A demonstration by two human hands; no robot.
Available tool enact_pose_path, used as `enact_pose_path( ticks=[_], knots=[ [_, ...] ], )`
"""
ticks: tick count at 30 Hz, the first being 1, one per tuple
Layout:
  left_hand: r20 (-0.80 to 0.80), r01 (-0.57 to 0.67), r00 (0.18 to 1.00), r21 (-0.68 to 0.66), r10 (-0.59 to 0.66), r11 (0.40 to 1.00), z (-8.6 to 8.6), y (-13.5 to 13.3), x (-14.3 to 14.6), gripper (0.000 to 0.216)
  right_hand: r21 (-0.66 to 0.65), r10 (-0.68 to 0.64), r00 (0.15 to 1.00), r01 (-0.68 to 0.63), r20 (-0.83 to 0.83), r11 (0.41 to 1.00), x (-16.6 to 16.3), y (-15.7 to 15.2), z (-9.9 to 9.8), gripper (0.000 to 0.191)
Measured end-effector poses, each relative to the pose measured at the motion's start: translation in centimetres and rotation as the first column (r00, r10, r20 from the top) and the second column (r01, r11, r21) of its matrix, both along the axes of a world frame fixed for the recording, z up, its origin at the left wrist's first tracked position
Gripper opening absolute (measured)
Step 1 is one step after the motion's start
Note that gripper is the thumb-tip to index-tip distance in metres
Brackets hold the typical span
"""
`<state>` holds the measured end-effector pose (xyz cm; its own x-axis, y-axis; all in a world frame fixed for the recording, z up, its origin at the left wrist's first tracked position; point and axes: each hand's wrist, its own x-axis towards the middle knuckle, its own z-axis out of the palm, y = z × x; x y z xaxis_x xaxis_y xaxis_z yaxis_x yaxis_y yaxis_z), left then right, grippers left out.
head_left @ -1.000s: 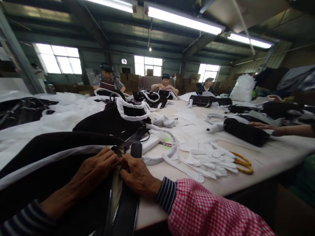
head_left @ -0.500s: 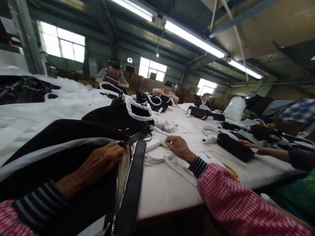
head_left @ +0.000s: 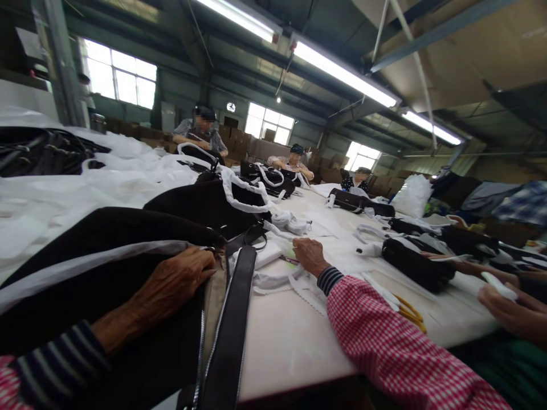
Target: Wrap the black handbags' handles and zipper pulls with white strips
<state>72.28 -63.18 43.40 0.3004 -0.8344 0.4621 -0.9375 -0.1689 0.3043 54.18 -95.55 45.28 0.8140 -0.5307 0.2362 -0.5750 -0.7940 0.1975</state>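
A large black bag (head_left: pixel 141 353) lies before me, its zipped mouth open on a beige lining (head_left: pixel 217 285). My left hand (head_left: pixel 175 279) rests on the bag, fingers curled over its edge at the top end of the zip. A white-wrapped strap (head_left: pixel 106 256) runs along the bag to that hand. My right hand (head_left: pixel 311 255) reaches out over the table, its fingers bent together. Beside those fingertips lie a small green item (head_left: pixel 289 260) and white wrapping pieces (head_left: pixel 273 280). What the right fingers hold, if anything, is hidden.
Another black bag (head_left: pixel 192 208) with a white-wrapped handle stands behind. Yellow-handled scissors (head_left: pixel 410 312) lie right of my right sleeve. A co-worker's hands (head_left: pixel 504 302) hold a white item at the right, near a black rolled bag (head_left: pixel 416 265). Several people sit across the table.
My right hand has drawn slightly back with its fingers more bent. My left hand stays on the bag. At the right, a co-worker's second hand with a white item has come into view.
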Motion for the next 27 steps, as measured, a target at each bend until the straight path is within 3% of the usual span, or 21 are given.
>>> enact_pose_path(
  ticks=[6, 12, 20, 24, 27],
  knots=[
    [0.039, -0.007, 0.999, -0.005, 0.007, 1.0, -0.3, 0.0, 0.4, 0.024, 0.041, 0.033, 0.999, -0.034, 0.029, 0.999, -0.4, 0.1, 1.3, 0.019],
    [0.052, -0.007, 0.999, -0.011, 0.007, 1.0, -0.4, 0.1, 0.6, 0.026, 0.104, 0.114, 0.991, -0.121, 0.074, 0.987, -3.4, 2.2, 3.6, 0.032],
    [0.053, 0.005, 0.999, 0.009, -0.006, 1.0, -0.1, 0.2, 0.5, 0.029, 0.456, 0.172, 0.984, -0.171, 0.04, 0.873, -10.3, 3.9, 4.1, 0.023],
    [0.062, 0.004, 0.998, 0.003, -0.004, 1.0, 0.0, 0.3, 0.5, 0.027, 0.47, 0.191, 0.974, -0.225, 0.121, 0.854, -9.5, 3.3, 4.9, 0.026],
    [0.055, 0.009, 0.998, 0.01, -0.01, 1.0, 0.0, 0.3, 0.5, 0.027, 0.391, 0.163, 0.968, -0.228, 0.193, 0.892, -6.9, 2.9, 5.5, 0.031]
  ],
)
